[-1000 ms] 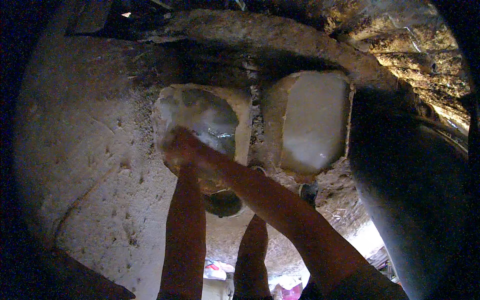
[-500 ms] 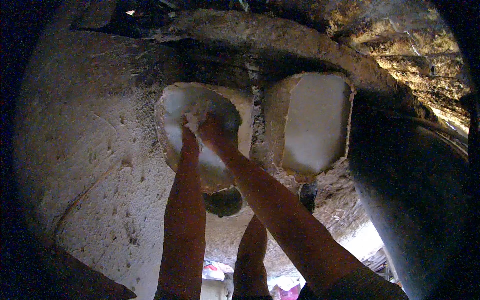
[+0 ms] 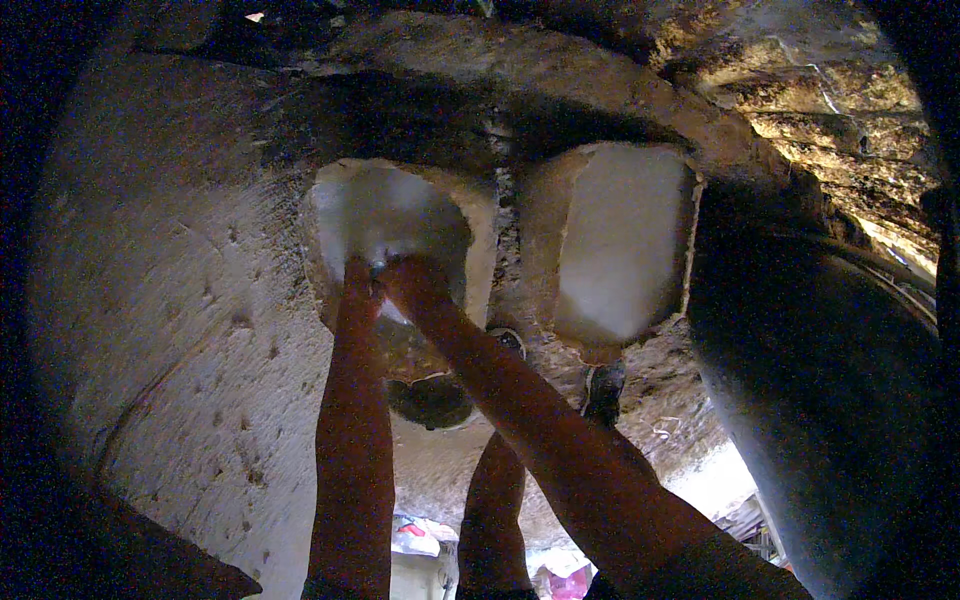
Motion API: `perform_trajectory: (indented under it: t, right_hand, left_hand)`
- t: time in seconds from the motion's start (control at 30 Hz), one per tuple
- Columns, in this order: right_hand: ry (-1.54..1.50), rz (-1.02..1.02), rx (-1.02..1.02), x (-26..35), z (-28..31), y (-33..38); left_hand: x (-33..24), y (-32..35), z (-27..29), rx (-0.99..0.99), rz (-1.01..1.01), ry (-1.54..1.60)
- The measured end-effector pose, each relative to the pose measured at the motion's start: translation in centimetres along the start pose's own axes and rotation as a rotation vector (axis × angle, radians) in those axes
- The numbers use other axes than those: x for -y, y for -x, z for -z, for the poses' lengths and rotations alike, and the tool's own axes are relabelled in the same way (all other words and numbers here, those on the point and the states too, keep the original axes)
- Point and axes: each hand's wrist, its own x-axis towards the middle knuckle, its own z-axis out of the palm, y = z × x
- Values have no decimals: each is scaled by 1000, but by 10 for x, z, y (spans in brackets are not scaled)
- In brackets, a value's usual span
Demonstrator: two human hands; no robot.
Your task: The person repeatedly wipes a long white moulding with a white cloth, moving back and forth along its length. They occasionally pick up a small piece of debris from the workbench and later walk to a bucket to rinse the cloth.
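Both my forearms reach into the left of two rough stone-like basins [image 3: 481, 235], which holds a cloudy whitish liquid [image 3: 375, 200]. My left hand [image 3: 359, 272] and my right hand [image 3: 408, 274] are close together at the liquid's surface, near the basin's middle. Their fingers are sunk or blurred, so I cannot see whether they hold anything. A small bright gleam shows between the hands. A pale patch lies just below them.
To the right is a second basin [image 3: 692, 250] with similar pale liquid. A dark round hollow [image 3: 432, 402] sits below the left basin. A small round pale-rimmed thing [image 3: 508, 342] shows beside my right forearm. Another dark limb [image 3: 492, 520] rises between my arms. Rough rock [image 3: 820, 110] stands far right.
Both hands have drawn slightly nearer to me within the left basin, and more of the liquid beyond them shows. The small pale-rimmed round thing has come into view beside my right forearm.
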Motion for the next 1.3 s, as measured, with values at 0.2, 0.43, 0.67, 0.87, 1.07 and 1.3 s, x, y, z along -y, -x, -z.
perform_trajectory:
  t: [0.2, 0.43, 0.67, 0.87, 1.07, 1.3]
  right_hand:
    - [-352, -154, -155, -7, -4, -6]
    - [-297, -194, -187, -22, -8, -7]
    - [-240, -168, -146, -18, 7, -12]
    - [-89, 42, -256, 38, 58, 58]
    - [139, 39, -340, 63, 179, 182]
    - [-150, 11, -614, 98, 424, 382]
  left_hand:
    - [23, -4, 11, -40, -50, 53]
    - [41, 6, -16, -59, -120, 183]
    - [48, 48, -45, 40, -41, 314]
    - [10, 97, -42, 113, -18, 423]
    - [-32, 163, -85, 271, -99, 524]
    - [-77, 291, -142, 299, -44, 443]
